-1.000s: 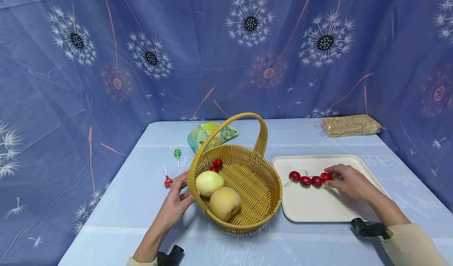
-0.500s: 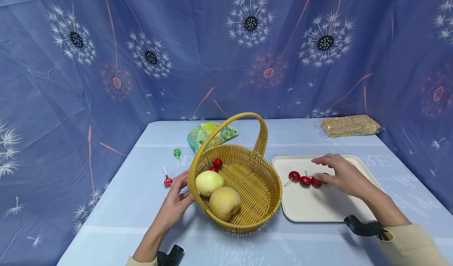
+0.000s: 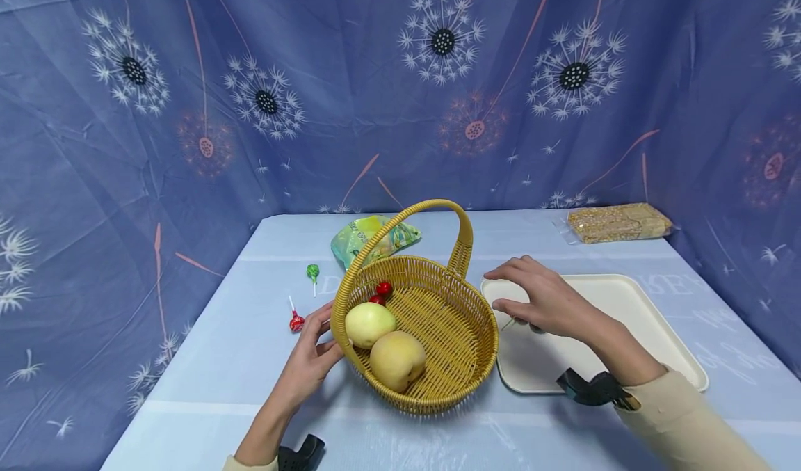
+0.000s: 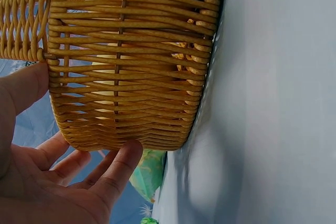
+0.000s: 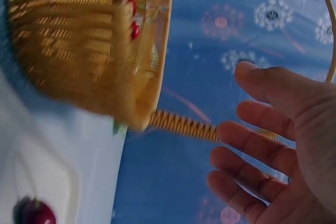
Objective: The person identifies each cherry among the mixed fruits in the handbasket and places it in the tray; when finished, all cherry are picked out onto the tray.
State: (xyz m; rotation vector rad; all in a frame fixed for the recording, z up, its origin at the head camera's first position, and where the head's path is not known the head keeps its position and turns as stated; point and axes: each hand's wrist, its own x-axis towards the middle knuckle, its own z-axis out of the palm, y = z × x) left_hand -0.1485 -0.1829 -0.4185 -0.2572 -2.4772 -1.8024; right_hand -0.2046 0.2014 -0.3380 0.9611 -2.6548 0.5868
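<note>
Wicker basket with fruit, a hand at either side

Left hand: at the basket's left wall, fingers extended and loosely spread, fingertips touching the weave, thumb by the rim near the handle's foot; not closed around anything.

Right hand: just right of the basket, above the tray; fingers spread and lightly bent, nothing held.

Basket: yellow-brown wicker, arched handle. Contents, along its left side: one pale green fruit; one larger yellow fruit, nearer the viewer; two small red fruits, behind the green one.

Tray: cream, rounded corners, right of the basket. On it, one dark red cherry in the right wrist view; the right hand covers much of this area in the head view, so the count cannot be told.

Lollipops, two, left of the basket: one red, one green, the green farther back.

Bag: green and yellow, behind the basket, partly hidden by it.

Packet: clear wrap, golden grainy contents, well behind and right of the basket.

Table: pale blue, beneath the basket.
</note>
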